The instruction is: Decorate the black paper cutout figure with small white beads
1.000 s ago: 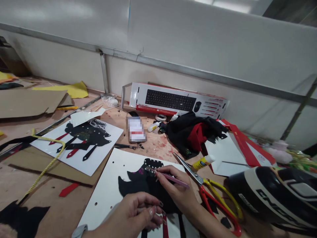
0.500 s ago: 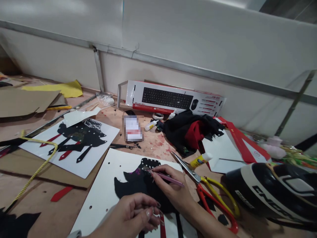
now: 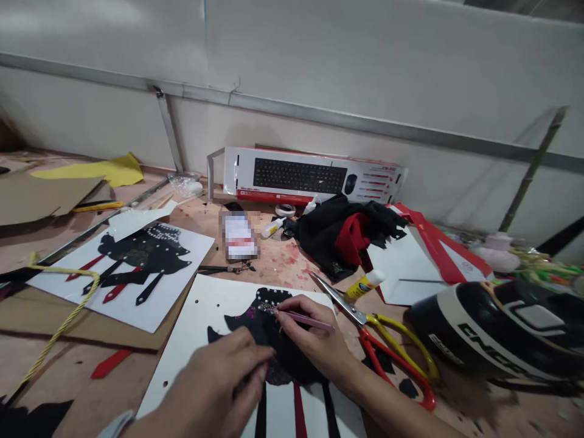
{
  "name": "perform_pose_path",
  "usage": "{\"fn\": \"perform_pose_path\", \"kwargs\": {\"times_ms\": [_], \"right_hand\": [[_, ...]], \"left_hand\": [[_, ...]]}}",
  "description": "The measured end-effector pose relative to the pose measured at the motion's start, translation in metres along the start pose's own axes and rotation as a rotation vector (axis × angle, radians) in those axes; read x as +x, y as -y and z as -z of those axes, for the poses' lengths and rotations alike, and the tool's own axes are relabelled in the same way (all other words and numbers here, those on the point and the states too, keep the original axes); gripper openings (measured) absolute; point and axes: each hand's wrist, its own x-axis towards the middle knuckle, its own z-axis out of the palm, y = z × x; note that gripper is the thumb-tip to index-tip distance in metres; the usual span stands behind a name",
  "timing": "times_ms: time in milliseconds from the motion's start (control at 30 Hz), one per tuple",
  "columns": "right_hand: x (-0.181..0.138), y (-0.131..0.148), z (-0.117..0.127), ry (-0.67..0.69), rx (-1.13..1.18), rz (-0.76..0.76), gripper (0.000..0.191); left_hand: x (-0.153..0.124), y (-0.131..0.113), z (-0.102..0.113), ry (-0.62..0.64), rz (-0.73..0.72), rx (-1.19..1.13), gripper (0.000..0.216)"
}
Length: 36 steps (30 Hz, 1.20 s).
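Note:
My right hand (image 3: 308, 328) grips pink tweezers (image 3: 314, 322) like a pen, the tip at small beads on a black felt cutout (image 3: 292, 359). The cutout lies on a white sheet (image 3: 182, 340), with pearl beads around its top tab, dark glitter patches and black and red strips below. My left hand (image 3: 223, 377) hovers over the cutout's lower left, back upward, fingers curled together. Whatever it may hold is hidden. Right of the sheet lie scissors (image 3: 365, 319) with red and yellow handles and a yellow glue stick (image 3: 365, 285).
A beaded black-and-red piece (image 3: 141, 252) lies on white paper at left, beside yellow cord (image 3: 64, 328) and cardboard (image 3: 41, 194). Behind are a phone (image 3: 239, 236), black cloth (image 3: 319, 234) and a keyboard box (image 3: 310, 176). A large black flask (image 3: 493, 334) stands at right.
My left hand has turned from palm-sideways to back-up and moved slightly left, its fingers drawing together. My right hand keeps the tweezers at the beads. The whole view has shifted slightly.

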Motion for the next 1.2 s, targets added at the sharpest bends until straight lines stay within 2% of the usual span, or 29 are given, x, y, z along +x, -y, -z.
{"fn": "perform_pose_path", "kwargs": {"times_ms": [100,200,500,1033,1200], "right_hand": [[-0.001,-0.001,0.001,0.013,0.001,0.011,0.006],[-0.001,-0.002,0.001,0.015,-0.01,0.023,0.006],[-0.003,-0.004,0.0,0.013,-0.007,0.058,0.008],[-0.004,-0.007,0.0,0.018,0.002,0.049,0.007],[-0.002,-0.005,0.0,0.013,0.063,-0.016,0.007]], "left_hand": [[0.01,0.005,0.016,-0.143,0.0,0.312,0.035],[0.022,0.015,0.021,-0.176,-0.005,0.412,0.036],[0.034,0.032,0.013,-0.17,-0.119,0.449,0.049],[0.037,0.034,0.012,-0.116,-0.095,0.426,0.05],[0.037,0.034,0.012,-0.117,-0.103,0.419,0.053]]}}
